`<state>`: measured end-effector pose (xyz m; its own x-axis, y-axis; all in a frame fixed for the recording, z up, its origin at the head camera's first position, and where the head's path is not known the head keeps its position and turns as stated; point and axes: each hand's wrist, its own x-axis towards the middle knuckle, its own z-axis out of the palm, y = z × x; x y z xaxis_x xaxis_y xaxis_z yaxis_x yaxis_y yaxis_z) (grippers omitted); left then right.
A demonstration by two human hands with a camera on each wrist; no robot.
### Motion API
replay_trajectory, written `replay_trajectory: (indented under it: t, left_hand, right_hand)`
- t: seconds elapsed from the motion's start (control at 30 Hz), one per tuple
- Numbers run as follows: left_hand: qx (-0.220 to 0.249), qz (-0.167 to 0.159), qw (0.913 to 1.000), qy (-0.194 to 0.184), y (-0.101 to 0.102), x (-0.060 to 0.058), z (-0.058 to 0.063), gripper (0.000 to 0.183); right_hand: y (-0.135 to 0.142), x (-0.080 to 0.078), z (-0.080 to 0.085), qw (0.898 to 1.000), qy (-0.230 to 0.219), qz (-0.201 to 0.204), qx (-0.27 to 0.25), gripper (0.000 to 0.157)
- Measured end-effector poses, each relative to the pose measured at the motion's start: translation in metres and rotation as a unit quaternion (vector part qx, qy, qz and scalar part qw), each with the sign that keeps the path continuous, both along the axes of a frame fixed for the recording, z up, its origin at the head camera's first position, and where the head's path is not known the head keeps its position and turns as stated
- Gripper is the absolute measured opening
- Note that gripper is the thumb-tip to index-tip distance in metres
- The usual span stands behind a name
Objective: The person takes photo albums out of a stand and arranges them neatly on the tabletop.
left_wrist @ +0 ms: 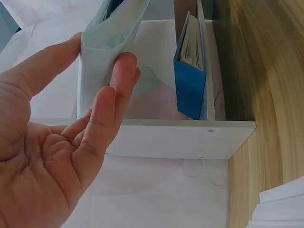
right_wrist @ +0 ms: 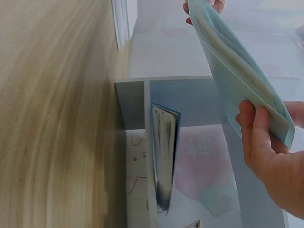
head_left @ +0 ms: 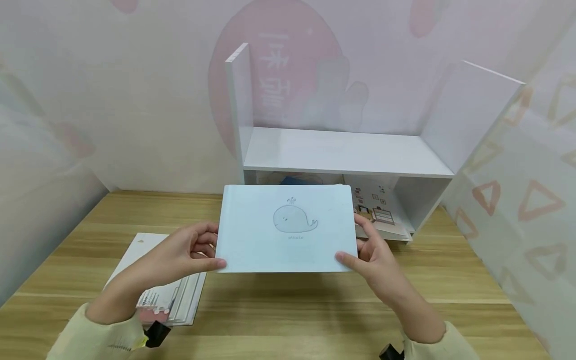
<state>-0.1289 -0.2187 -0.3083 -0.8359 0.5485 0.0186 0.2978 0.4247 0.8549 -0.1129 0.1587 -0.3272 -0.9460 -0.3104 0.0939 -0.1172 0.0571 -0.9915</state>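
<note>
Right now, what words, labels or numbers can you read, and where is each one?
"whale", small and faint, under the drawing on the pale blue book.
Pink circle on the wall: pale characters, too faint to read.
Stack of books on the table: print too small.
No numbers or brands readable.

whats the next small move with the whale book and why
Probably ease the whale book forward, toward the white shelf: the left grip and right grip hold its ends, it is raised off the table just in front, and a blue book lies inside the shelf.
</note>
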Motion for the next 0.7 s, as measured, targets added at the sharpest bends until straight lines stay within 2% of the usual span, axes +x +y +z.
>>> replay_trajectory:
  t: [0.27,0.57,0.7]
  left_hand:
    - [-0.023,0.001,0.9997,-0.006,-0.007,0.001,-0.003,0.057]
    - [-0.015,-0.005,0.9996,-0.024,-0.016,0.002,-0.009,0.059]
    - [-0.022,-0.006,0.9995,-0.021,-0.019,0.003,-0.011,0.058]
  right_hand:
    - [-0.006,-0.001,-0.007,1.0,-0.021,0.009,-0.005,0.076]
    - [-0.013,-0.001,-0.014,0.999,-0.05,0.008,0.011,0.079]
    - [-0.016,-0.001,-0.018,0.998,-0.052,0.015,0.011,0.077]
